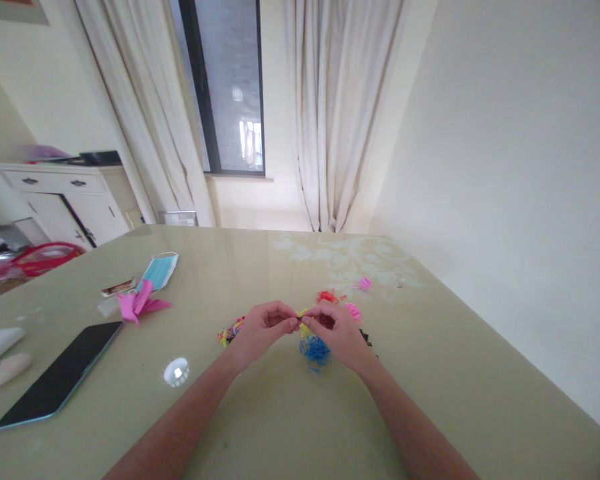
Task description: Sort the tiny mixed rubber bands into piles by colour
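Note:
My left hand [267, 328] and my right hand [337, 331] meet fingertip to fingertip over the middle of the table. Both are closed in a pinch on a small dark rubber band [300, 319], mostly covered by the fingers. Around and under my right hand lie loose heaps of small rubber bands: blue ones [315, 349], red ones [329, 296], pink ones [353, 312] and black ones [366, 337]. Some yellow bands [305, 328] show between the hands. A multicoloured bunch of bands [227, 334] lies beside my left hand, partly hidden by it.
A dark tablet [63, 370] lies on the table [260, 427] at left, near a pink folded paper [139, 303] and a blue face mask [159, 272]. White objects [3, 370] sit at the far left edge. A pink item [365, 283] lies beyond the heaps. A wall borders the right.

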{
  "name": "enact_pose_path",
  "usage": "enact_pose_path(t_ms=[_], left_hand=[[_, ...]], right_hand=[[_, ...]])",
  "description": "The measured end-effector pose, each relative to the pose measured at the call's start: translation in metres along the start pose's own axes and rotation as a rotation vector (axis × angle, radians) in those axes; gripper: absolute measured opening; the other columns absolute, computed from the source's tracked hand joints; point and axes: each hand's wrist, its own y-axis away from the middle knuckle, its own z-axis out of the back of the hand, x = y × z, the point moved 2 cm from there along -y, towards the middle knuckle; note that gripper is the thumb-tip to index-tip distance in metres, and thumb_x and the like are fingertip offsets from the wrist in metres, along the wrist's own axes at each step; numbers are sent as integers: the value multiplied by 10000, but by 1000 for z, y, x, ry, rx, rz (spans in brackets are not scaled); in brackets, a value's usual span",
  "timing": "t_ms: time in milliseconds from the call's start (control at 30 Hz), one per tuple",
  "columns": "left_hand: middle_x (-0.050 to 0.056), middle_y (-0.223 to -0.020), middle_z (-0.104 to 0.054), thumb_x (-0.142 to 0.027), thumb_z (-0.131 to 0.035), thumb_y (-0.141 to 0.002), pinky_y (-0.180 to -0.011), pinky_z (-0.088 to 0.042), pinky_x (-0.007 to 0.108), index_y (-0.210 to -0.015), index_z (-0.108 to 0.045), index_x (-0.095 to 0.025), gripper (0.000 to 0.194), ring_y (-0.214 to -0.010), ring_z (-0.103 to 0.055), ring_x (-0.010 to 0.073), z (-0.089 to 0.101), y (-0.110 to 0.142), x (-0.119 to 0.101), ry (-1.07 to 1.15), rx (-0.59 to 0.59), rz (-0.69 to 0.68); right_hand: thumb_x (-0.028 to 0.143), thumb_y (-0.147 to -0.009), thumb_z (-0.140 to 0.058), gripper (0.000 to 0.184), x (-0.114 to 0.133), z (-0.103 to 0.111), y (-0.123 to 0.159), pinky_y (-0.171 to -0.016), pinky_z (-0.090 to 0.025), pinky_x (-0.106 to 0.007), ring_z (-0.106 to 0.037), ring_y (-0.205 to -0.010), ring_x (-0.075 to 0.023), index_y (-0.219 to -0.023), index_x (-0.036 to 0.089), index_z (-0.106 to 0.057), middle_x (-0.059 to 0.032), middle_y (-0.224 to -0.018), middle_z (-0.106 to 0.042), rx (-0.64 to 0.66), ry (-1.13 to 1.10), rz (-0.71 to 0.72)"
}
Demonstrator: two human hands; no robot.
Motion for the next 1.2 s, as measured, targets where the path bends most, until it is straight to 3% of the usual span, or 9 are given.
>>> enact_pose_path(t_ms=[200, 533, 633, 733, 867, 1000, 1200], left_hand=[[53, -852, -782, -477, -859, -760, -812, -578, 320, -879, -737, -172, 349, -808, -719, 179, 0, 0, 1, -10, -2, 1], [60, -891, -786, -470, -812, -808, -815, -583, 327, -907, -718, -182, 320, -840, -732, 198, -1, 0, 3, -100, -10, -44], [65, -964, -787, -472, -749, -873, -830, -571, 346, -993, -723, -210, 290, -884, -729, 222, 5, 0, -1, -365, -41, -112], [88, -1039, -764, -397, -714, -915, -915, -527, 394, -1012, -735, -227, 197, -996, -698, 271, 19, 1, -4, -875, -178, -164], [145, -1117, -720, -290, -580, -986, -927, -495, 437, -1061, -729, -194, 193, -1097, -654, 335, 42, 5, 2, -1388, -302, 69], [134, -1128, -699, -349, -502, -1024, -892, -497, 403, -1077, -717, -180, 278, -1067, -658, 317, 55, 3, 15, -1497, -222, 256], [105, -1072, -707, -209, -491, -1011, -892, -478, 339, -1001, -700, -169, 213, -1012, -678, 245, 66, -5, 21, -1402, -166, 258]], right_hand=[[351, -905, -708, 180, -3, 0, -1, -567, -409, -268, -557, -631, -154, -880, 195, -794, -27, -727, -691, 1, 33, -8], [379, -870, -732, 206, -14, -1, -2, -533, -373, -253, -513, -582, -133, -884, 183, -793, 3, -649, -632, 16, -110, -104], [376, -868, -731, 204, -13, 2, -3, -536, -375, -255, -522, -583, -134, -869, 184, -800, -1, -649, -645, 12, -97, -96], [394, -846, -746, 223, -8, 10, -4, -553, -402, -264, -553, -598, -143, -844, 179, -807, -21, -676, -687, 19, -107, -107], [434, -836, -755, 262, 2, 24, -3, -557, -414, -269, -570, -601, -147, -829, 179, -813, -34, -703, -717, 27, -153, -146], [471, -819, -777, 298, 10, 34, -2, -584, -439, -280, -588, -624, -158, -826, 176, -819, -35, -710, -726, 11, -187, -144], [477, -828, -788, 280, 20, 49, 0, -650, -475, -301, -613, -701, -178, -830, 200, -825, -38, -763, -731, -7, -224, -126]])
